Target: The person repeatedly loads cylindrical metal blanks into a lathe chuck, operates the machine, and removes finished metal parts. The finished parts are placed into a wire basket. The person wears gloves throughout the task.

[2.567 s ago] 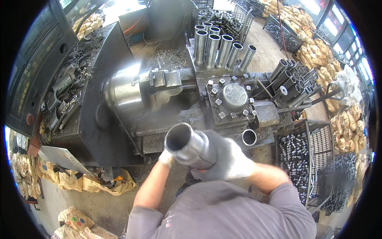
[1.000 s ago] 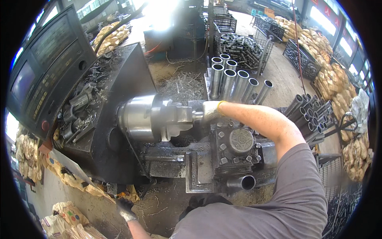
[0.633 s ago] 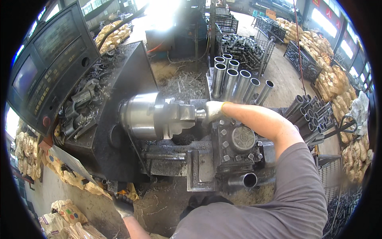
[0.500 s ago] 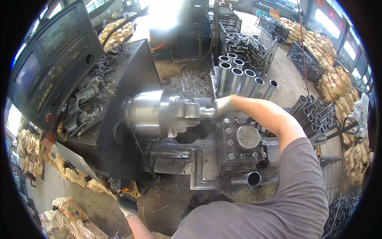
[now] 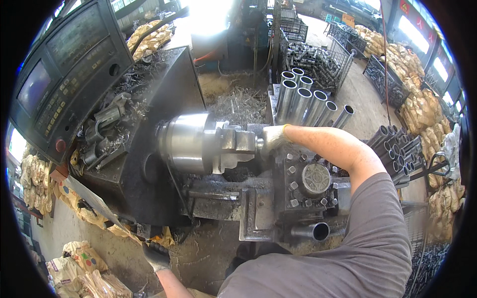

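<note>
My right hand [image 5: 275,138], in a pale glove, is closed around the end of a short metal tube [image 5: 259,144] at the chuck jaws. Most of the tube is hidden by my fingers and the jaws. To its left is the shiny round lathe chuck [image 5: 188,143]. Just nearer to me than this hand sits the dark tool post [image 5: 304,180], ringed with square-headed bolts. Low on the left, my left hand [image 5: 157,256], in a dark-palmed glove, is by the lower end of a slanted metal panel [image 5: 97,202]. Its fingers are curled; what they grip is not visible.
Several upright steel tubes [image 5: 304,103] stand behind the tool post, with more tubes [image 5: 395,149] stacked at right. A tube [image 5: 313,231] lies before the tool post. The control panel [image 5: 69,79] rises at left. Metal shavings [image 5: 238,104] heap behind the chuck.
My right hand has shifted left toward the chuck, and less of the tube shows between hand and jaws. My left hand stays by the panel's end. The whole view has shifted slightly.
</note>
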A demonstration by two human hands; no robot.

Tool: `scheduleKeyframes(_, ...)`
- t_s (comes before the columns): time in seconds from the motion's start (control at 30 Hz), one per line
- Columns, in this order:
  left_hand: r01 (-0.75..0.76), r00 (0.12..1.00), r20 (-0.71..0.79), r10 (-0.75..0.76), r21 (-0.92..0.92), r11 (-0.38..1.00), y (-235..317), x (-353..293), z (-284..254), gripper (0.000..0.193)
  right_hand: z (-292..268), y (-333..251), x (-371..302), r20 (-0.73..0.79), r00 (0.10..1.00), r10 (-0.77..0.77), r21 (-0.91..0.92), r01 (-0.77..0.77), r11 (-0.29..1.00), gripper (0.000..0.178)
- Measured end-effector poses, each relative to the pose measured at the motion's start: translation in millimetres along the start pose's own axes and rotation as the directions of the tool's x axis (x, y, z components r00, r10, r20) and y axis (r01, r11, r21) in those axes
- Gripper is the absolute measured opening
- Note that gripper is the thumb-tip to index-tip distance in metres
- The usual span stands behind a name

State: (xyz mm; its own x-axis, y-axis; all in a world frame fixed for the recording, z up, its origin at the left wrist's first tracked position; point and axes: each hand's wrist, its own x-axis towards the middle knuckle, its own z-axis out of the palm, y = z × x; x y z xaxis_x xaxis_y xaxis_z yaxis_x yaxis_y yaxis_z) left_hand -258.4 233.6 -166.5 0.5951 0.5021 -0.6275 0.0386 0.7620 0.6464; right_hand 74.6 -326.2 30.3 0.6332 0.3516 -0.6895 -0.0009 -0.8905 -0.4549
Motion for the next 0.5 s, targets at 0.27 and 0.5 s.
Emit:
scheduleKeyframes(0.27, -0.133, 0.99, 0.072, 0.119, 0.24, 0.962, 10, 28, -19, 0.039, 2, -6, -5, -0.012, 1.0, 0.005, -0.006, -0.005, 1.0, 0.059)
scheduleKeyframes(0.5, -0.116, 0.993, 0.023, 0.117, 0.407, 0.906, 19, 18, -12, 0.037, 5, 5, -82, -0.574, 0.763, -0.295, -0.382, 0.069, 0.922, 0.082)
